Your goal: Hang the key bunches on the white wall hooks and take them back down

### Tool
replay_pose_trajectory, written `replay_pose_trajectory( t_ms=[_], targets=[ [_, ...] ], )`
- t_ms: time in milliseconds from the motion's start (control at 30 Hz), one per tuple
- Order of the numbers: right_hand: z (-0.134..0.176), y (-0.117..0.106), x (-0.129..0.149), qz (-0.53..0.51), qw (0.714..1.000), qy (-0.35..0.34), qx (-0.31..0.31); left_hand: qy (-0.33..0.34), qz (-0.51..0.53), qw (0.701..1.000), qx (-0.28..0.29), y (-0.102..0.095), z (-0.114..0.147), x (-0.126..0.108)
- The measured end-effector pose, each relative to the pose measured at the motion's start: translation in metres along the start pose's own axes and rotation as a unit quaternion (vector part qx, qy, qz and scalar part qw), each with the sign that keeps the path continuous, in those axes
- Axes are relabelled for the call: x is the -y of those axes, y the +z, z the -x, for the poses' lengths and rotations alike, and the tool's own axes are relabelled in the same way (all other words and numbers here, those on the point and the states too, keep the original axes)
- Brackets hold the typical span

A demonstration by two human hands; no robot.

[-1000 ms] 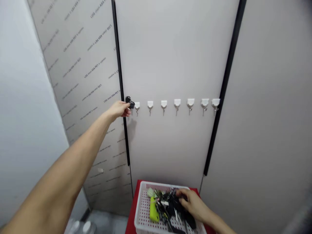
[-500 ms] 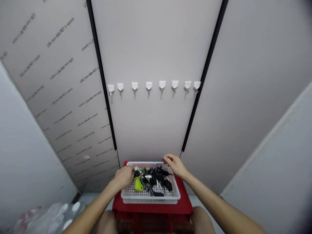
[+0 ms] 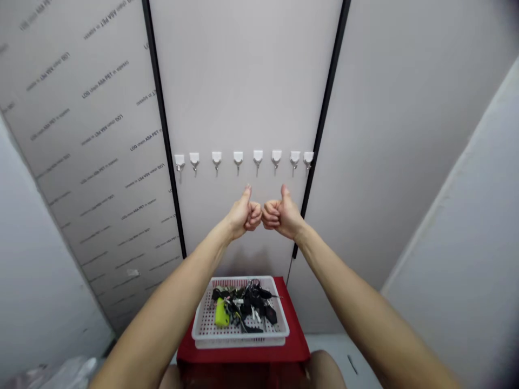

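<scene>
My left hand (image 3: 245,214) and my right hand (image 3: 283,214) are held up in front of the wall, both in fists with thumbs pointing up. Their knuckles meet or nearly meet, and nothing shows in either one. Just above the thumbs, several white wall hooks (image 3: 238,158) with metal prongs run in a row; nothing hangs on them. Below my hands stands a white perforated basket (image 3: 243,341). Inside it lies a heap of keys (image 3: 256,313) with black fobs, along with a yellow-green key case (image 3: 221,313).
The basket rests on a red cover (image 3: 298,346) between my knees. Black strips (image 3: 162,121) edge the middle wall panel, and the left panel bears printed lettering. A clear plastic bag (image 3: 60,374) lies at lower left. On the floor at right is a small dark object (image 3: 352,364).
Both hands have risen from the basket's sides to just below the hooks and come together as fists with thumbs up. The camera view has shifted slightly.
</scene>
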State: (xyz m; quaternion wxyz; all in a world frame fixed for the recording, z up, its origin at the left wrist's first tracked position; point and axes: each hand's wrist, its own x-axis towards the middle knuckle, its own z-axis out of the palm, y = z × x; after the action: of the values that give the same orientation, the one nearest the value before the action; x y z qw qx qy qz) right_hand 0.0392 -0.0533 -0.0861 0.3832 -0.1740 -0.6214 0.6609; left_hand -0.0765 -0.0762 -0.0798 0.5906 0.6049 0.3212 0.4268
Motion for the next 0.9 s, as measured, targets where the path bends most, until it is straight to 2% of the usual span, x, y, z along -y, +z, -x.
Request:
replay_pose_trajectory(
  t_ms=[100, 267, 367, 433, 500, 600, 667, 733, 833, 900],
  targets=[
    [0.007, -0.003, -0.009, 0.014, 1.0, 0.023, -0.002, -0.02, 0.024, 0.999, 0.017, -0.001, 0.002, 0.014],
    [0.011, -0.003, -0.03, 0.056, 0.996, 0.061, -0.018, -0.056, 0.001, 0.998, 0.006, -0.004, 0.006, 0.039],
    [0.015, -0.003, -0.051, 0.116, 0.989, 0.08, -0.03, -0.075, -0.069, 0.994, -0.035, -0.008, 0.01, 0.061],
    [0.021, -0.007, -0.072, 0.202, 0.976, 0.075, -0.04, -0.082, -0.128, 0.985, -0.079, -0.013, 0.015, 0.083],
    [0.028, -0.014, -0.097, 0.333, 0.938, 0.073, -0.058, -0.085, -0.189, 0.97, -0.13, -0.02, 0.022, 0.111],
    [0.038, -0.029, -0.135, 0.525, 0.84, 0.102, -0.089, -0.092, -0.275, 0.938, -0.193, -0.028, 0.036, 0.154],
    [0.041, -0.037, -0.155, 0.606, 0.78, 0.124, -0.094, -0.09, -0.333, 0.915, -0.207, -0.029, 0.045, 0.178],
    [0.041, -0.042, -0.168, 0.659, 0.733, 0.143, -0.084, -0.075, -0.39, 0.897, -0.193, -0.027, 0.052, 0.194],
    [0.038, -0.042, -0.177, 0.698, 0.694, 0.162, -0.074, -0.047, -0.471, 0.863, -0.177, -0.024, 0.058, 0.206],
    [0.037, -0.041, -0.178, 0.7, 0.694, 0.158, -0.069, -0.045, -0.491, 0.852, -0.178, -0.024, 0.06, 0.209]
  ],
)
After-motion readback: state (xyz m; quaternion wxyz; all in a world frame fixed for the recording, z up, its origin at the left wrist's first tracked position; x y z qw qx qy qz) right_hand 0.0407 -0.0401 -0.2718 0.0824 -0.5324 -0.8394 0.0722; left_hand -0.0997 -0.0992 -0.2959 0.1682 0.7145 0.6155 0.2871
